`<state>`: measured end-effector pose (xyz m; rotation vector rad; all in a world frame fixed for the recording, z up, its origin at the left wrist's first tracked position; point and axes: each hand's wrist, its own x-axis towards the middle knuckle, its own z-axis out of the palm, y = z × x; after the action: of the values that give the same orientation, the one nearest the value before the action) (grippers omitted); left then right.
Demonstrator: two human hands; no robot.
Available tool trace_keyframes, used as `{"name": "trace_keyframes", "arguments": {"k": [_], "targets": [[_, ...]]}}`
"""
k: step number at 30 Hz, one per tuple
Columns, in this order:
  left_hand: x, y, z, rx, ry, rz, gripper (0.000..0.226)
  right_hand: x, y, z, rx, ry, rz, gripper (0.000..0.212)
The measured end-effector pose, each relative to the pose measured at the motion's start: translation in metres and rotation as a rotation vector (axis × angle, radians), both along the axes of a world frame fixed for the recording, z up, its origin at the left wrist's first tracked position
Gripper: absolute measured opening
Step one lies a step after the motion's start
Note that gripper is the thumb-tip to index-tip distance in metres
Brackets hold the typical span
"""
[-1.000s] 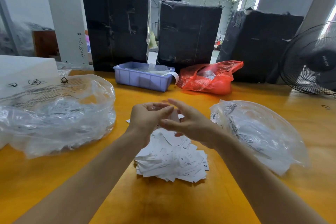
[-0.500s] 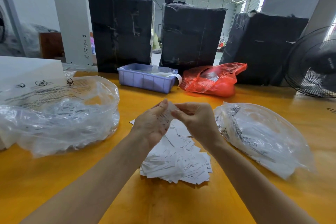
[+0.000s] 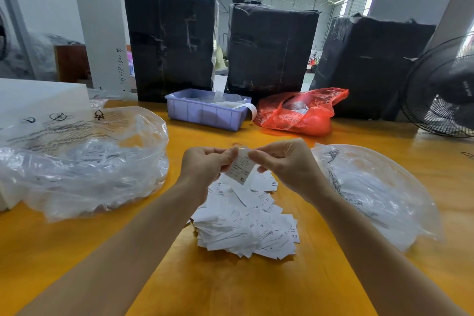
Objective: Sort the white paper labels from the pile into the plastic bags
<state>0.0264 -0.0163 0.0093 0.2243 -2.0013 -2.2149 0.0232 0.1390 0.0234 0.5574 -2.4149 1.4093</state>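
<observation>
Pile of white labels (image 3: pixel 246 228), nearest me on the table (image 3: pixel 230 285): too many to count, mostly unsorted by my reckoning. One label (image 3: pixel 239 167), marked XL, pinched between my left hand (image 3: pixel 205 165) and right hand (image 3: pixel 284 161) above the pile. Clear bags: two, left bag (image 3: pixel 84 159) already holding labels, right bag (image 3: pixel 377 192) contents unclear.

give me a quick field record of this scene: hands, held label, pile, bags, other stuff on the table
left hand: pinches the held label's left edge
right hand: pinches its right edge
held label: white, printed, marked XL, raised above the pile
label pile: loose white labels on the yellow table, S, XL and XS visible
left clear bag: holds some labels
right clear bag: contents unclear
far side: blue bin, red bag, fan
</observation>
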Motion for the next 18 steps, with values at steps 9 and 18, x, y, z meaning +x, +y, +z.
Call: {"name": "trace_keyframes", "arguments": {"k": [9, 18], "targets": [[0.001, 0.001, 0.002, -0.009, -0.031, -0.133, 0.018, -0.001, 0.005, 0.000, -0.298, -0.288, 0.030, 0.008], [0.000, -0.009, 0.002, -0.103, -0.089, -0.301, 0.008, -0.003, 0.009, 0.002, -0.432, -0.408, -0.009, 0.011]]}}
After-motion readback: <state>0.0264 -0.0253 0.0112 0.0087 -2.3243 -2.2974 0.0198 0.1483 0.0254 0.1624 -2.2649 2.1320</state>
